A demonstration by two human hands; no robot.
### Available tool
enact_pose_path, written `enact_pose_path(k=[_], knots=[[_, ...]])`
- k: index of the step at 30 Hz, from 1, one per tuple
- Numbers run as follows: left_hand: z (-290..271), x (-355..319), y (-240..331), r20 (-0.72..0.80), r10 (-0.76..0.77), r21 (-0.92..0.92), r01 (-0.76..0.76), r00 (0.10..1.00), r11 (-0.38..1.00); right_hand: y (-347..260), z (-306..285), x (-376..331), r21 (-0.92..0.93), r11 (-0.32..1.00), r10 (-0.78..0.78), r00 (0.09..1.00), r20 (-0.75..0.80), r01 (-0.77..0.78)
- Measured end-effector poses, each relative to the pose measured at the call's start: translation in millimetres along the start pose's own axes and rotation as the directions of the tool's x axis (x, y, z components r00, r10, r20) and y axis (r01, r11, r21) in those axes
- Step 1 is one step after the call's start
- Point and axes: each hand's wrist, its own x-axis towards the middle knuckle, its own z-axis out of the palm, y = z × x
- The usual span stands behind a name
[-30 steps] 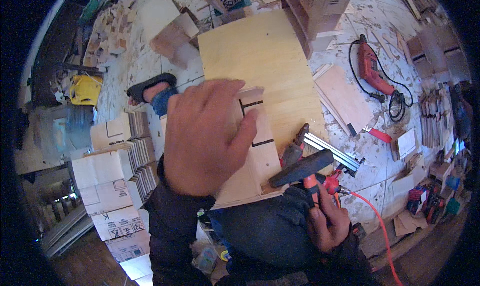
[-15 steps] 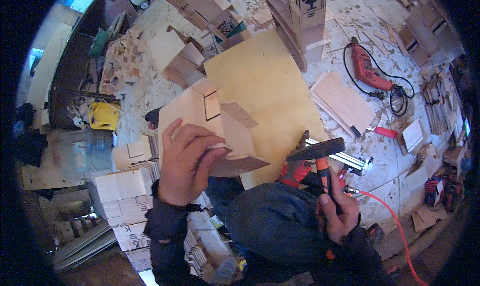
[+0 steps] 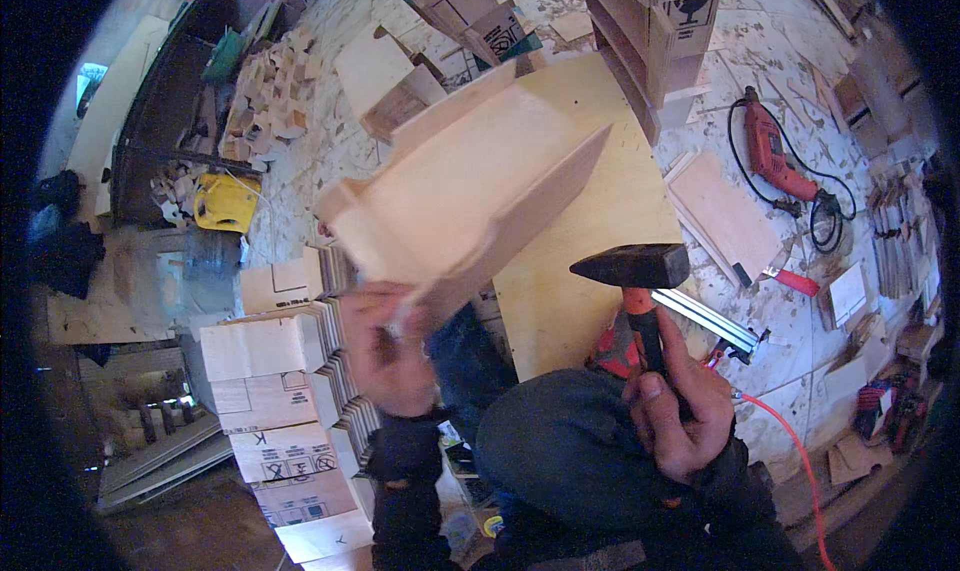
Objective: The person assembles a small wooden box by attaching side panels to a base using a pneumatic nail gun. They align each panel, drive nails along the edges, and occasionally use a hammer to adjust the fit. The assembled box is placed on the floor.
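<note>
The left hand [image 3: 392, 356] grips the plywood piece [image 3: 465, 196] at its lower end; its long axis runs to upper right of the frame. The right hand [image 3: 680, 406], lower right, clasps the hammer [image 3: 640, 291], head just right of the piece.

- Both hands are bare: the left hand [image 3: 392, 356] and the right hand [image 3: 678, 411] wear no gloves.
- Dark, near-black long sleeves cover both forearms down to the wrists.
- The left cuff looks bunched and slightly frayed.
- Dark blue-grey trousers cover the raised knee [image 3: 575, 451].
</note>
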Motion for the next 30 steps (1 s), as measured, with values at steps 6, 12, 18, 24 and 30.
enact_pose_path(k=[6, 12, 18, 24, 30], knots=[[63, -90, -36, 0.170, 0.075, -0.064, -0.065, 0.983, 0.996, 7, -8, 14, -0.148, 0.989, 0.031, 0.989, 0.144, -0.009], [44, -96, -44, 0.311, 0.036, 0.052, -0.055, 0.950, 0.997, 33, 4, 27, -0.211, 0.977, 0.052, 0.941, 0.335, 0.021], [53, -59, -64, 0.350, -0.030, 0.078, 0.003, 0.936, 0.997, 39, 24, 32, -0.232, 0.972, 0.046, 0.926, 0.375, 0.045], [62, -69, -74, 0.341, -0.069, 0.047, 0.056, 0.937, 0.997, 29, 29, 27, -0.294, 0.955, 0.157, 0.906, 0.393, -0.038], [78, -80, -84, 0.219, -0.051, 0.005, 0.051, 0.974, 0.999, 25, 34, 21, -0.317, 0.948, 0.120, 0.907, 0.403, 0.015]])
